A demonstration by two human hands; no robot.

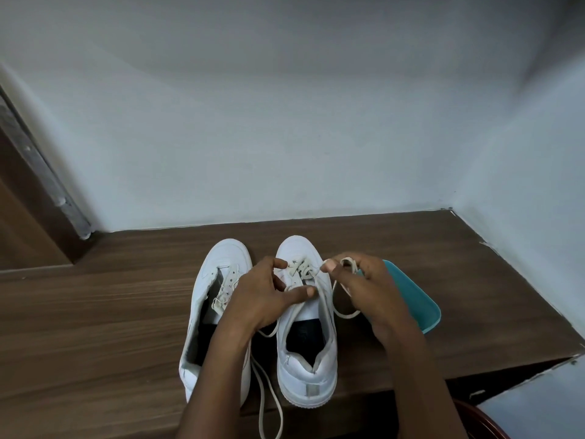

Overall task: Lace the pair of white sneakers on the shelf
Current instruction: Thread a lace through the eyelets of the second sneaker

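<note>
The brown shelf [95, 312] holds two white shoes side by side, with toes at the wall and heels near the person. The left sneaker [221, 258] sits on the left. Its holes look mostly bare, with only a small bit of string near its tongue. A loose string end [264, 403] hangs over the front edge of the shelf. It is hard to tell which shoe it comes from.

Next is the left hand [259, 299]. Its fingers are curled, and its thumb and fingers pinch a strand of the lace [302, 269] on top of the right sneaker [305, 375]. This shoe has a few crosses of lace near the toe. The holes closer to the heel look bare.

The right hand [367, 293] is just beside the shoe, on its right. It is curled too, with the lace looped over a finger and held by the thumb. A blue-green tray [418, 302] lies partly hidden by this hand.

The shoe's long way runs from the person to the wall. The next bare holes likely sit between the two hands, a little nearer the person than the crosses. The right hand holds the free part, so it seems best placed to feed it in, moving left.
</note>
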